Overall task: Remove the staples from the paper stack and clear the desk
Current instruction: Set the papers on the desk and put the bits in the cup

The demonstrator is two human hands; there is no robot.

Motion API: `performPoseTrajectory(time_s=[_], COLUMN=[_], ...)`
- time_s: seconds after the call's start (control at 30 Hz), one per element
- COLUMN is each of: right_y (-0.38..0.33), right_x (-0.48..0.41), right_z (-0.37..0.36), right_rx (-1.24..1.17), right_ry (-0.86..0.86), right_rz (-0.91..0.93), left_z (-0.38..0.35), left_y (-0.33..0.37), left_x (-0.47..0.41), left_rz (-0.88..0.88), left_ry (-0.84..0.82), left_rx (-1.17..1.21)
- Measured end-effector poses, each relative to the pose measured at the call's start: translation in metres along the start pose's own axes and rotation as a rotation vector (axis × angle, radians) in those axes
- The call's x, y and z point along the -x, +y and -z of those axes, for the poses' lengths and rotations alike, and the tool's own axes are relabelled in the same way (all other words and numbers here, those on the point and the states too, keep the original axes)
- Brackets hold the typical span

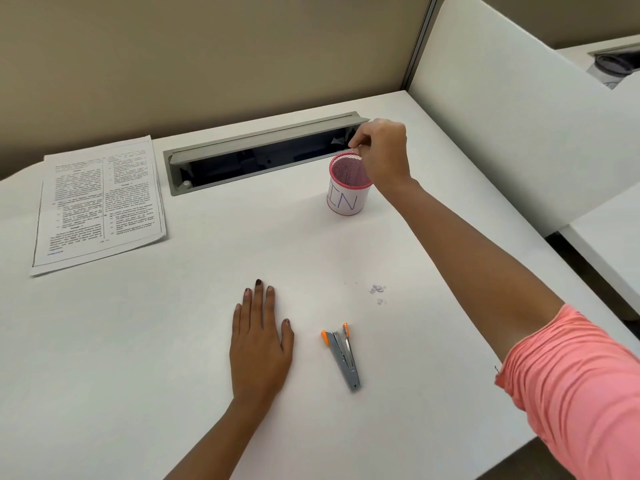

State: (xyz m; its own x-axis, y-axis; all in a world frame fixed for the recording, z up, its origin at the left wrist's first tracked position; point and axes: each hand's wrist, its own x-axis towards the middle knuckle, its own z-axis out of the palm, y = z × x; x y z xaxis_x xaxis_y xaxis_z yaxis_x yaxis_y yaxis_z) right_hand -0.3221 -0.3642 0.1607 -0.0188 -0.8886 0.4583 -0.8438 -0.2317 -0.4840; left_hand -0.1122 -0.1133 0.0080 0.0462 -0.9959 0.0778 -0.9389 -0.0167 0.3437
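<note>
Our right grip (381, 150) pinching perhaps a staple (358, 145) over the pink cup (349, 194), contents unclear, left grip (259, 344) flat, released

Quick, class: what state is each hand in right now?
Left hand: open, flat on the desk.
Right hand: pinched above the pink cup; whether it holds anything cannot be told.

A white desk (138, 375) stands against a beige partition wall (207, 57). A grey recessed cable tray (263, 133) at its rear edge has its lid raised. A white divider panel (502, 116) separates a neighbouring desk (606, 244) at right.
</note>
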Motion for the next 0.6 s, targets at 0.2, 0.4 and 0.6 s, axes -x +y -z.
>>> performPoseTrajectory(time_s=[0.2,0.4,0.6], right_y=[-0.007,-0.004,0.021], right_x=[0.017,0.074,0.165], right_z=[0.007,0.016,0.014], right_rx=[-0.112,-0.206,-0.143], right_ry=[0.080,0.148,-0.124], right_rz=[0.030,-0.060,-0.072], left_z=[0.000,-0.001,-0.002], left_y=[0.000,0.000,-0.001], left_x=[0.000,0.000,0.001], left_rz=[-0.001,0.001,0.003], left_ry=[0.001,0.002,0.001], left_rx=[0.004,-0.001,-0.009])
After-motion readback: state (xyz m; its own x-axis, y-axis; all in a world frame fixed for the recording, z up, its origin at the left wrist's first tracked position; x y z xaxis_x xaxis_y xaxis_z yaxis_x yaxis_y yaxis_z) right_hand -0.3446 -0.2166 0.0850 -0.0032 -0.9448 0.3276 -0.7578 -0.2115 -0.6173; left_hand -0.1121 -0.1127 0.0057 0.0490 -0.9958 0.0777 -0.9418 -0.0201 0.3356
